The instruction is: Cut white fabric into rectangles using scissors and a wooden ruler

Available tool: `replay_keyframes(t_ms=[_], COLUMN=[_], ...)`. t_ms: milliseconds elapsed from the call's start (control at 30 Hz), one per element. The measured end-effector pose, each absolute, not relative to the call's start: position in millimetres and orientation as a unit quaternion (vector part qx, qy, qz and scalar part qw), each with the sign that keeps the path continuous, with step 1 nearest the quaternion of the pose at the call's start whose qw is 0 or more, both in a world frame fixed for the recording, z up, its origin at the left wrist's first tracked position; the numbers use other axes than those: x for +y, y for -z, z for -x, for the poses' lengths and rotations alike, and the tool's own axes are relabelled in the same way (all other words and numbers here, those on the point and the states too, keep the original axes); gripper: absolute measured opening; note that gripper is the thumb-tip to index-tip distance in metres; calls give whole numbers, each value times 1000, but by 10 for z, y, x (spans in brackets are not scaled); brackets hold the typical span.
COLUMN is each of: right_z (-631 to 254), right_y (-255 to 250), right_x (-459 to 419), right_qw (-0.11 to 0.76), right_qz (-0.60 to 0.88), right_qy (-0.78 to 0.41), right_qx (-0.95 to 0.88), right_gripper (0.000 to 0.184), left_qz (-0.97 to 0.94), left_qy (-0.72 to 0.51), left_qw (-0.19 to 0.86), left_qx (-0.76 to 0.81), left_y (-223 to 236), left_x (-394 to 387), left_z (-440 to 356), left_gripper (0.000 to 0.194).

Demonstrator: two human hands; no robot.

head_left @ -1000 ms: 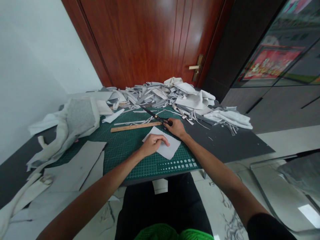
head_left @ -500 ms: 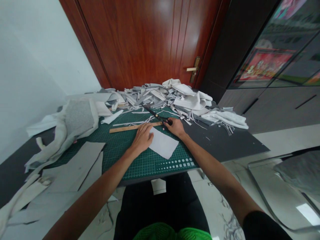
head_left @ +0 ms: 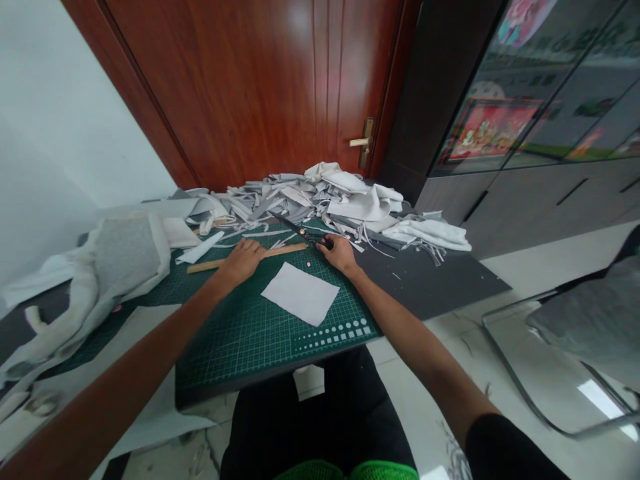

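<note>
My right hand (head_left: 341, 253) grips the handles of black scissors (head_left: 299, 230), whose blades point to the far left over the cutting mat. Across a wooden ruler (head_left: 280, 251) lies my left hand (head_left: 244, 260), its fingers bent over the strip; the fingertips' exact hold is hard to see. Between my hands and closer to me, a white four-sided fabric piece (head_left: 301, 293) rests flat on the green cutting mat (head_left: 225, 347), with neither hand on it. A tiny pink bit (head_left: 309, 265) sits near the scissors' handles.
A heap of white and grey scraps (head_left: 290, 199) lines the table's back edge. Thick fabric (head_left: 127, 257) lies bunched on the left, with flat pale sheets (head_left: 145, 327) hanging over the front edge. A metal-framed chair (head_left: 530, 400) stands at the right.
My left hand has moved off the white fabric piece, leftward and away from me, onto the ruler. My right hand has kept hold of the scissors. The view has swung right.
</note>
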State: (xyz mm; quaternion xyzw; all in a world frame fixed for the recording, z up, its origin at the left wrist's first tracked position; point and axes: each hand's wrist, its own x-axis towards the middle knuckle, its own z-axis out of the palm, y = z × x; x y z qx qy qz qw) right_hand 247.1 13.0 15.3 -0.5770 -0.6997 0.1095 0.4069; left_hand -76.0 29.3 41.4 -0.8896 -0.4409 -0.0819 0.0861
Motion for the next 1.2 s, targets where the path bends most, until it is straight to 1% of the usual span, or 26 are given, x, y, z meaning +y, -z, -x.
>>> replay_keyframes(t_ms=[100, 267, 400, 467, 567, 667, 800, 933, 1033, 1133, 1200], right_z=[-2535, -2621, -2653, -2655, -2644, -2628, -2624, -2637, -2640, -2646, -2658], right_y=[-160, -142, -121, -118, -118, -113, -97, -95, -112, -138, -158], right_x=[182, 252, 269, 263, 246, 231, 230, 242, 243, 228, 213], right_qw=[426, 453, 460, 459, 452, 445, 453, 479, 483, 491, 504], right_qz=[584, 601, 611, 609, 607, 606, 604, 597, 596, 589, 580], right_qy=[-106, -112, -104, -100, -100, -104, -120, -122, -122, -131, -141], right_qx=[-683, -649, -636, -639, -646, -651, -644, -631, -629, -628, -624], right_gripper=[13, 17, 18, 17, 15, 14, 15, 20, 26, 29, 28], left_qz=[887, 885, 888, 889, 901, 903, 887, 871, 894, 942, 955], left_qy=[68, 52, 68, 65, 31, 16, 44, 100, 141, 121, 118], left_qw=[141, 158, 175, 169, 120, 82, 51, 102, 160, 180, 201], left_qx=[-434, -434, -419, -420, -417, -422, -457, -470, -394, -255, -184], left_y=[-440, -515, -557, -568, -594, -649, -788, -927, -898, -738, -615], left_x=[320, 296, 175, 100, 28, 38, 94, -82, -463, -887, -1060], left_z=[834, 927, 926, 910, 893, 921, 1059, 1127, 921, 492, 177], left_gripper=[29, 24, 17, 9, 2, 7, 11, 17, 22, 20, 17])
